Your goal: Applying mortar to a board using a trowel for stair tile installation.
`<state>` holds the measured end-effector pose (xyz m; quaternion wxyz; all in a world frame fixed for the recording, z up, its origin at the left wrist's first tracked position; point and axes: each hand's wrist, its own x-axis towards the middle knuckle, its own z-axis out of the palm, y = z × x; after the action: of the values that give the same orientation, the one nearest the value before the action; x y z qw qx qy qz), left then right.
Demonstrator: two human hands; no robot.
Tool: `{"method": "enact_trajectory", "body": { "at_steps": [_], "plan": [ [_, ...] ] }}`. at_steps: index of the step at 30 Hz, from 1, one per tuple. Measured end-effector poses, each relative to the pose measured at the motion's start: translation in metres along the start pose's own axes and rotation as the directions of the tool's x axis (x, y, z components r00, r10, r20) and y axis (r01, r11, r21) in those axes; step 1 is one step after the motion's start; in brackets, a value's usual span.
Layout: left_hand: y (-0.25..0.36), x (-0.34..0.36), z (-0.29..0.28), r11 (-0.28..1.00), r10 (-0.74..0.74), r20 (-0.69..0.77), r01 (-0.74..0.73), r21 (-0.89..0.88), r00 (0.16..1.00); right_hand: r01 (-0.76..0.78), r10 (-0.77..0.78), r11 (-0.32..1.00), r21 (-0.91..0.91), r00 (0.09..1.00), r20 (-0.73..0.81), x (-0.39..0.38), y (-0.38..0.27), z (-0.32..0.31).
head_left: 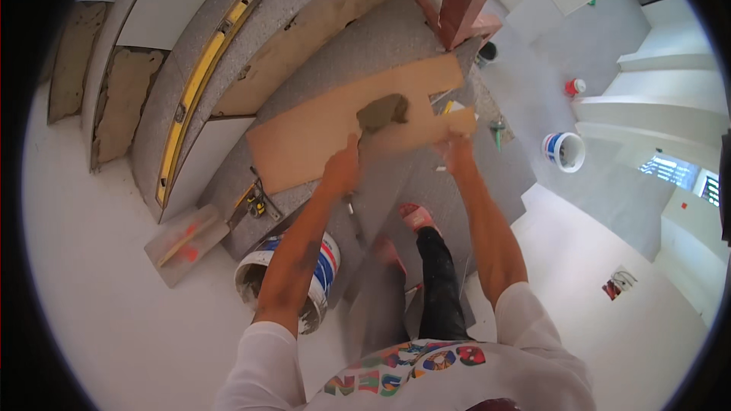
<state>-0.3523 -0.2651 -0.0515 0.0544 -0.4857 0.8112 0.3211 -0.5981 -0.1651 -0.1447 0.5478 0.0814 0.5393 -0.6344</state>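
Note:
A long tan board (297,141) with a notch at its right end lies across the grey step in front of me. On its upper face sits a dark grey-brown patch of what looks like wet mortar (383,113). My left hand (343,171) is closed on the near edge, its thumb over the top and its other fingers hidden. Beside the notch, my right hand (457,151) grips the near right corner (461,123), with the fingers partly out of sight. The area between the hands and below the board is smeared by motion.
A yellow spirit level (199,87) lies on the curved step at left. Below it are a flat trowel (185,245), a tape measure (256,204) and a mortar-smeared bucket (324,266). A reddish-brown post (468,0) stands beyond the board. Another bucket (563,151) lies at right.

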Motion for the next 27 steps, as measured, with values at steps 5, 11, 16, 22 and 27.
{"method": "enact_trajectory", "body": {
  "at_steps": [5, 11, 16, 22, 27],
  "plan": [
    [-0.007, -0.029, -0.010, 0.994, -0.113, 0.022, 0.112, 0.016, 0.993, -0.041, 0.042, 0.998, 0.040, 0.999, -0.033, -0.023, 0.013, 0.019],
    [-0.006, -0.027, -0.031, 0.992, -0.097, 0.047, 0.093, 0.089, 0.994, -0.025, 0.027, 0.995, 0.091, 1.000, -0.011, -0.016, 0.006, 0.010],
    [0.017, -0.065, -0.060, 0.990, -0.109, -0.148, 0.093, -0.107, 0.983, -0.185, 0.199, 0.974, -0.134, 0.975, 0.099, -0.019, -0.015, -0.022],
    [0.060, -0.067, -0.096, 0.874, -0.327, 0.015, 0.309, -0.375, 0.945, -0.116, 0.063, 0.950, -0.289, 0.980, -0.188, -0.026, -0.041, -0.028],
    [0.103, -0.050, -0.067, 0.246, -0.488, 0.398, 0.560, -0.791, 0.777, -0.037, -0.001, 0.910, -0.414, 0.996, -0.091, -0.023, -0.054, -0.035]
  ]
}}
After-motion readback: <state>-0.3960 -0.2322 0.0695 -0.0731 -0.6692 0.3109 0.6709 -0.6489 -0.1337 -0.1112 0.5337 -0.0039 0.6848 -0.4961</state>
